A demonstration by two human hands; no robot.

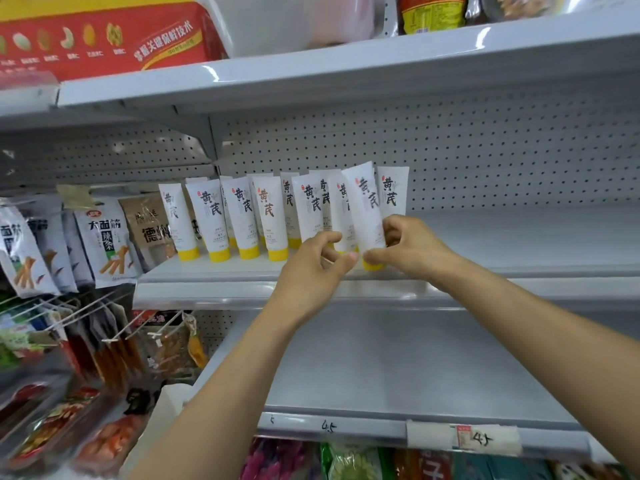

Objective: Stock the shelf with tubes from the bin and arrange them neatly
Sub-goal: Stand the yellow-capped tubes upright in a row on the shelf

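Settling a tilted tube [366, 206] near the right end of the row [242, 216]

The right hand [412, 247] pinches it low, by the yellow cap; the left hand [317, 261] curls beside, grip unclear; bring it upright, cap flat on the shelf [502, 237], label forward, level with its neighbours.

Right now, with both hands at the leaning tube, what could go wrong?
The tilted tube stands cap-down among tightly packed neighbours; if the right hand lets go early, it may topple the row of tubes.
Its yellow cap sits near the shelf edge, so it could slip off.
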